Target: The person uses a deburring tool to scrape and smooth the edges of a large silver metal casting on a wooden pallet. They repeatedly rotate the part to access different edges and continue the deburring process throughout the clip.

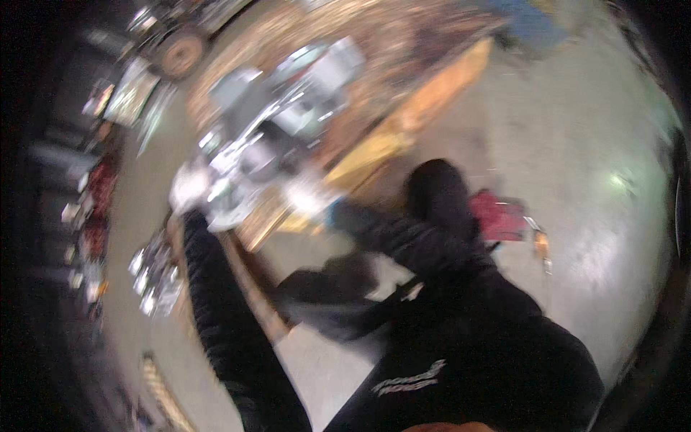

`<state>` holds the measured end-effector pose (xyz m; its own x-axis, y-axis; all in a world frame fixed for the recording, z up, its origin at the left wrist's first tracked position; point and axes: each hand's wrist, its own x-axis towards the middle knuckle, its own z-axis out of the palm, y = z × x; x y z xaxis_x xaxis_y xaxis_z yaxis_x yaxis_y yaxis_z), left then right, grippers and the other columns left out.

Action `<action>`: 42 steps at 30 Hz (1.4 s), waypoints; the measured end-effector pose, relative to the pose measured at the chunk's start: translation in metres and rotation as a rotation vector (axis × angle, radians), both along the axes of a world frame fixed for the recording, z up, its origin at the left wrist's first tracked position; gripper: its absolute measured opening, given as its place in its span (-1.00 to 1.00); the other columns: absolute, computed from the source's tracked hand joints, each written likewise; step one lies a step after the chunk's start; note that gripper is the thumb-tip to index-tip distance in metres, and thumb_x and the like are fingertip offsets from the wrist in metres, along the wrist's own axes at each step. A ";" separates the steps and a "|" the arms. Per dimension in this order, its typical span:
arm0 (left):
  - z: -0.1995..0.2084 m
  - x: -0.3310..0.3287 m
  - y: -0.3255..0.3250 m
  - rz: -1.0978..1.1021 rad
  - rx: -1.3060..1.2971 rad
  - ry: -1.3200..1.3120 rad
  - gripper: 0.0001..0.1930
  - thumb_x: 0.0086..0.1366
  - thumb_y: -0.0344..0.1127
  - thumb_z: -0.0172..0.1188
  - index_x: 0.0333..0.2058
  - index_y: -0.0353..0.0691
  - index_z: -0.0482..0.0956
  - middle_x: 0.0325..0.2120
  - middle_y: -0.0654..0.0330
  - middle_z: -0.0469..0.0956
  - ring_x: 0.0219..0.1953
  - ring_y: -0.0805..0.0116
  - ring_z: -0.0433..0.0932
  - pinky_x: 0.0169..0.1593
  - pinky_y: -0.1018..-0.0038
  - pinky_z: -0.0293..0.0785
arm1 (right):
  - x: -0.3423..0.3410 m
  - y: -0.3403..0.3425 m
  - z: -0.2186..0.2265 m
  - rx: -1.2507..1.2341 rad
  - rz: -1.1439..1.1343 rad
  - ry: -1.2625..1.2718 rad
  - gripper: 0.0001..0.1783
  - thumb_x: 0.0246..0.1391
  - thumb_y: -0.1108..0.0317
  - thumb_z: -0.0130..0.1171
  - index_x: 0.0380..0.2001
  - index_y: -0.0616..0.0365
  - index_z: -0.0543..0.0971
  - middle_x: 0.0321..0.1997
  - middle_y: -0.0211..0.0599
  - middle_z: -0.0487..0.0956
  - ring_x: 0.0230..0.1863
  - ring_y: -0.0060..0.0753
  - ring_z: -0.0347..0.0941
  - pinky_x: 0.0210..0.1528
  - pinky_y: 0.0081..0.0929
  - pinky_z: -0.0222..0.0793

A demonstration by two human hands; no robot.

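Motion smears the picture. A bulky silver-grey metal assembly (302, 115) with shiny bars and blocky housings lies on a worn wooden bench top (389, 47). At its near left end is my left hand (191, 186), in a whitish glove, the arm stretched out. My right hand (308, 196), also pale-gloved with a bit of blue at the wrist, is at the near right end, close to a light wooden block (260, 225). Blur hides the fingers of both hands, so I cannot tell whether either grips the assembly.
A yellow-orange beam (439, 86) edges the bench on the right. Beyond it, a red bag or cloth (499, 216) and an orange-ended item (541, 245) lie on the grey floor. Several shiny metal parts (155, 277) are at the left, and a round brown wheel (183, 56) stands farther back.
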<state>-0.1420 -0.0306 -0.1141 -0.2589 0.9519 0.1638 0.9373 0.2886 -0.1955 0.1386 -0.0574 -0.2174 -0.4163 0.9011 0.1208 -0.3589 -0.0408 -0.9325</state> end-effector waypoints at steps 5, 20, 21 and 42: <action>0.005 0.019 -0.017 0.048 0.152 -0.131 -0.22 0.49 0.30 -0.36 0.09 -0.24 0.62 0.01 -0.29 0.59 0.13 -0.25 0.53 0.25 0.00 0.35 | -0.002 -0.029 0.017 0.087 -0.018 -0.233 -0.63 0.36 0.24 0.02 -0.07 0.39 0.57 -0.39 0.01 0.64 -0.37 -0.15 0.59 -0.24 -0.18 0.49; 0.003 0.014 0.001 0.296 0.165 -0.461 -0.15 0.44 0.41 -0.31 0.17 -0.26 0.57 0.14 -0.25 0.54 0.26 -0.22 0.44 0.34 0.07 0.27 | -0.047 0.038 0.003 0.088 -0.100 -0.126 -0.52 0.25 0.04 0.07 -0.12 0.31 0.63 -0.14 0.29 0.66 0.00 0.24 0.60 0.06 -0.01 0.50; 0.007 0.018 -0.002 0.313 0.176 -0.430 -0.12 0.43 0.43 -0.33 0.17 -0.28 0.57 0.14 -0.26 0.53 0.27 -0.21 0.43 0.35 0.07 0.26 | -0.057 0.043 0.001 0.043 -0.074 -0.196 -0.56 0.21 0.10 0.06 -0.14 0.27 0.66 -0.12 0.26 0.67 0.02 0.25 0.60 0.08 -0.01 0.49; 0.016 0.055 -0.025 -0.020 0.252 -0.121 -0.52 0.50 0.04 -0.19 -0.06 -0.12 0.66 -0.26 -0.18 0.68 -0.14 -0.18 0.65 -0.02 0.00 0.53 | 0.047 0.048 0.039 1.669 -0.466 -1.058 -0.73 0.18 0.35 0.11 -0.09 0.05 0.67 -0.30 -0.21 0.69 -0.33 -0.13 0.63 -0.37 -0.26 0.53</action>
<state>-0.0869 -0.0559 -0.0979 -0.2728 0.8901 0.3651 0.9554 0.2954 -0.0063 0.1855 -0.0089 -0.1783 -0.6825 0.2281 0.6944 0.5153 0.8238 0.2360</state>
